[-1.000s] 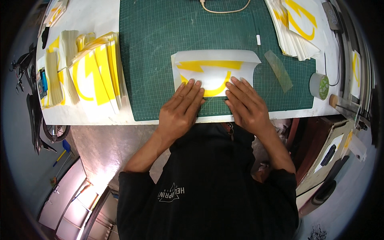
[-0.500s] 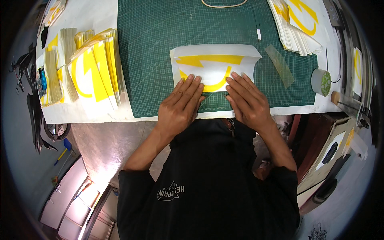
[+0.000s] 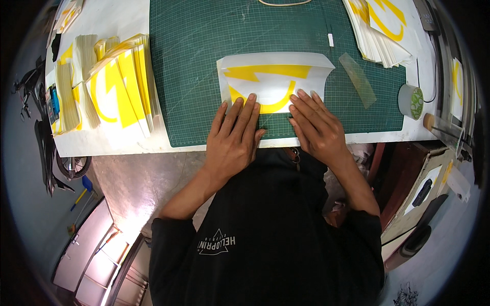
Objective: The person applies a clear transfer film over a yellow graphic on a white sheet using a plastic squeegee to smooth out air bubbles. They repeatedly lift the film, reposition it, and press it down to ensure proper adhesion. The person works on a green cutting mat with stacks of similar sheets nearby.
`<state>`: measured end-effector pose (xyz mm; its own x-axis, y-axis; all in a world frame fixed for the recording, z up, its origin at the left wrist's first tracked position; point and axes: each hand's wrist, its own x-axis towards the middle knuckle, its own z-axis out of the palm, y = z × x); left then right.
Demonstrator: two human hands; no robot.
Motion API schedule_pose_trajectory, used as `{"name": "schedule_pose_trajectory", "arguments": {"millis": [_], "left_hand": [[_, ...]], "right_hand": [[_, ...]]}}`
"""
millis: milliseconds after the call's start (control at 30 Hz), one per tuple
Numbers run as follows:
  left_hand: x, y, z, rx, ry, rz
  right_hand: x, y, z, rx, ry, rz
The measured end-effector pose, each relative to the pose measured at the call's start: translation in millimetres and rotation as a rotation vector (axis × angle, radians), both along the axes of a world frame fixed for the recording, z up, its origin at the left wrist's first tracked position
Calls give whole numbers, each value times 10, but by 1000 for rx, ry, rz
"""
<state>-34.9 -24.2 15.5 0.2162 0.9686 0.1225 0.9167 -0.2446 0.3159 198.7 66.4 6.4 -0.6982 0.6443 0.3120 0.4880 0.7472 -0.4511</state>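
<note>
A white sheet with a yellow printed shape (image 3: pixel 273 89) lies on the green cutting mat (image 3: pixel 194 102) in front of me. Its far edge and right side curl up a little and look translucent. With fingers stretched flat, my left hand (image 3: pixel 232 130) presses on the sheet's near left part. On the near right part rest the extended fingers of my right hand (image 3: pixel 320 128). Neither hand grips anything, and my fingertips cover parts of the sheet's near edge.
Stacks of yellow-and-white sheets stand at the left (image 3: pixel 120 84) and far right (image 3: pixel 375 35). A clear strip (image 3: pixel 357 80) lies right of the sheet, with a tape roll (image 3: pixel 410 101) beyond it. The table's front edge (image 3: pixel 117 151) runs close to my body.
My left hand has shifted slightly right, and its fingers have spread a little more. My right hand stays nearly in place. The sheet still lies flat under both.
</note>
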Motion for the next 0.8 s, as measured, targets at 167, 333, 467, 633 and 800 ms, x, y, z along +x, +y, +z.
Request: {"name": "schedule_pose_trajectory", "arguments": {"millis": [167,333,467,633,800], "left_hand": [[90,-35,36,-47,11,76],[237,53,24,-1,89,159],[170,26,-22,13,99,174],[-117,-85,22,20,195,219],[293,69,72,32,-54,209]], "right_hand": [[-32,-24,30,12,-13,-13],[-304,-124,66,57,-112,-118],[-225,-124,26,84,-137,-179],[349,-8,38,160,-213,-330],[285,-6,91,144,-186,-326]]}}
